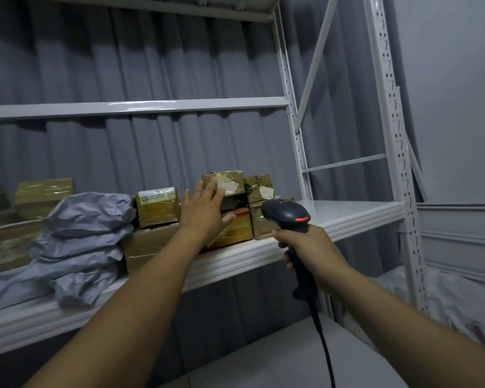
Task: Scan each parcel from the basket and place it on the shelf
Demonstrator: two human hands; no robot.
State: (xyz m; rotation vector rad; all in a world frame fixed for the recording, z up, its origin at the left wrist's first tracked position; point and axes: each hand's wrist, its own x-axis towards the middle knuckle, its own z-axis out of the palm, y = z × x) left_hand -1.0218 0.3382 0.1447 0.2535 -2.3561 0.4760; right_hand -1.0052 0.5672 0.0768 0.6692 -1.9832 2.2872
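Head view looks at a white metal shelf that carries many parcels. On its left part lies a stack of grey plastic bags, crumpled, with more cardboard boxes behind them. Beside the bags stands a taped box with a green label on top of a bigger carton. Further right is a pile of 3 boxes: a small taped box on top, a dark one under it and a red-orange box at the bottom. Just beside it, 2 more brown boxes sit one on the other.

The left hand is in front of this pile with fingers straight and spread wide, holding nothing; whether it touches the boxes I cannot tell. The right hand is wrapped around the handle of a black scanner, which hides part of the lower brown box. Its cable hangs down. A grey curtain hangs behind the shelf.
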